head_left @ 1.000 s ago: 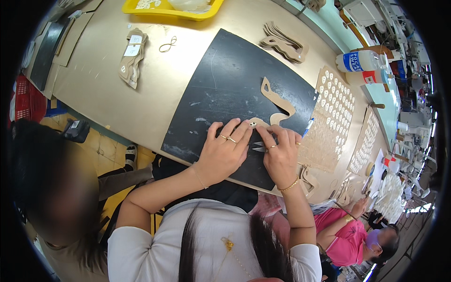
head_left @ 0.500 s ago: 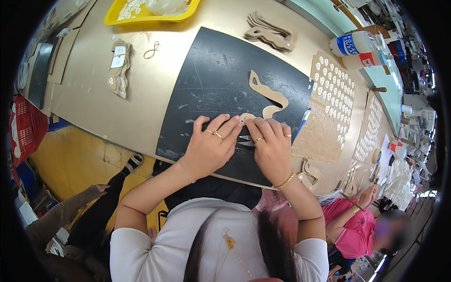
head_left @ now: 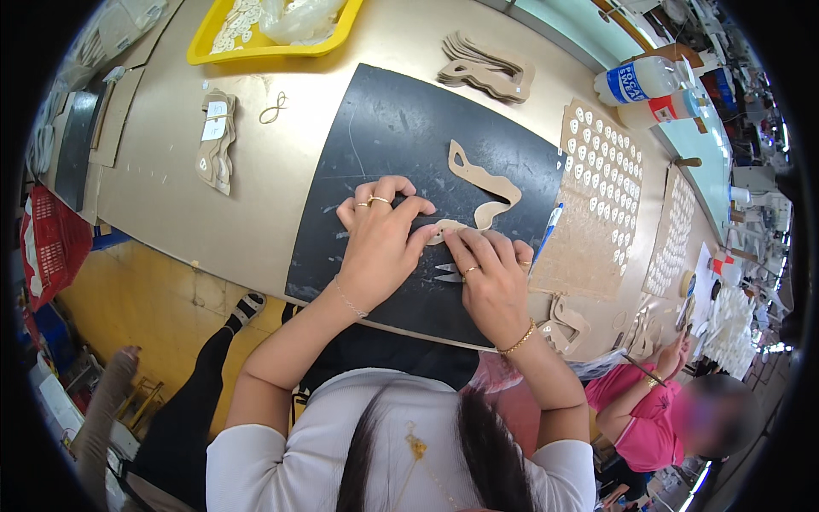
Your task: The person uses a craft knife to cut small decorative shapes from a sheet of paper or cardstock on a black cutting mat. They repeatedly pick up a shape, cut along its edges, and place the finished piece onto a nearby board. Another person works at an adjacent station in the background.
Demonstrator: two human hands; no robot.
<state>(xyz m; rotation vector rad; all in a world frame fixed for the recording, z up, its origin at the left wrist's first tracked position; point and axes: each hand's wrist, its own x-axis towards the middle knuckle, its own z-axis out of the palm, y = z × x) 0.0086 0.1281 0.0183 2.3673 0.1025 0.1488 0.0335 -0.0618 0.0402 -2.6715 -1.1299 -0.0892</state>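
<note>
Tan strip (head_left: 502, 190), on the black mat (head_left: 375, 128): near end appears to lie under both hands. Right hand (head_left: 496, 277): fingertips rest on it; whether they pinch cannot be told. Left hand (head_left: 375, 247): thumb against it, forefinger spread clear. Keep the end flat; press the pale patch (head_left: 437, 237) evenly. Strip profile: thin, wavy, slotted at the far tip. Blue pen (head_left: 553, 219): at the mat's right edge.

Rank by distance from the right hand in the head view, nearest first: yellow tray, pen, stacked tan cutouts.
1. Pen: just right of the right hand.
2. Stacked tan cutouts: beyond the black mat.
3. Yellow tray: upper left.
</note>
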